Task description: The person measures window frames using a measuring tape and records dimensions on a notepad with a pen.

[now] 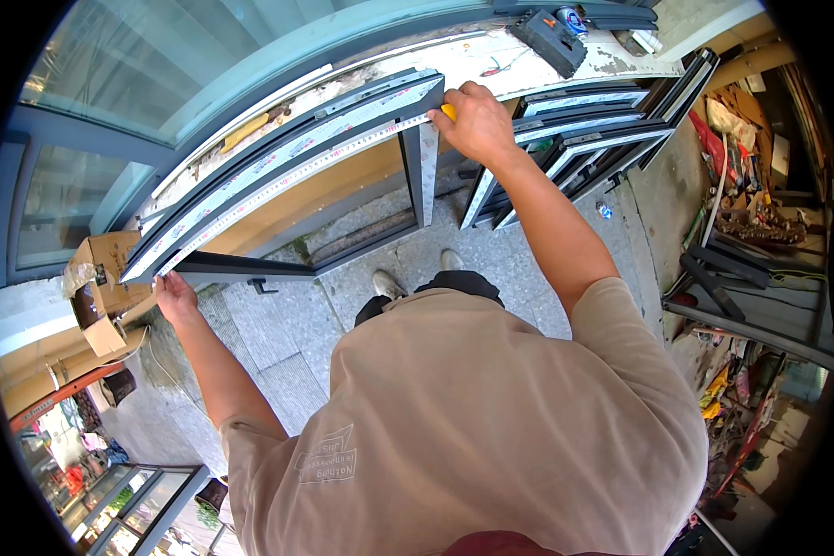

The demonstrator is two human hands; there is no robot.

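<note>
A dark window frame [422,176] with patterned protective film stands upright in front of me, leaning by a white ledge. Along its top edge runs the pale blade of a tape measure [292,176], stretched from one corner to the other. At the far right corner, my right hand [477,125] is closed around the yellow tape case [448,111], mostly hidden by the fingers. My left hand [176,298] pinches the blade's end at the frame's left corner, fingertips against the edge.
More filmed frames [574,139] lean together on the right. A black case [549,43] and a blue can [573,20] lie on the white ledge [500,69]. An open cardboard box [111,287] stands at left. Scrap and debris [746,213] pile up at far right.
</note>
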